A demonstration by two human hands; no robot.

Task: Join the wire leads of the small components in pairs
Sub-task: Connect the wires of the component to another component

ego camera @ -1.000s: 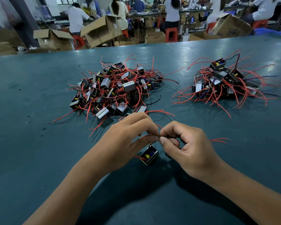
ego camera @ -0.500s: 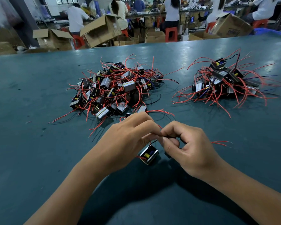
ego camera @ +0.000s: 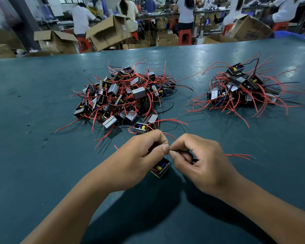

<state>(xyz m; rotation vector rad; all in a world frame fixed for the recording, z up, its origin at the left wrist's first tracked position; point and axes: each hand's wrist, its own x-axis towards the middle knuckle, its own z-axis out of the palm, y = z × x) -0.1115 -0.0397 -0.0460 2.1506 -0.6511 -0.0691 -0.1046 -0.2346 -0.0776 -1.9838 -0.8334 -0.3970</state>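
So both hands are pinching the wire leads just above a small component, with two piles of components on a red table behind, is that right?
Not quite: the table is dark teal, not red, as the head view shows. Both the left hand and right hand do pinch the wire leads above the small component.

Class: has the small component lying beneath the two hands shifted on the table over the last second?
No. The component keeps its place on the table, the same gap from the left pile's near edge.

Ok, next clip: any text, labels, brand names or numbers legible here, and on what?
None can be read.
Cardboard box at the far right: blue print on its side, too blurred to read.
Small component under the hands: no marking visible.
Components in the near pile and the far pile: no print can be made out.
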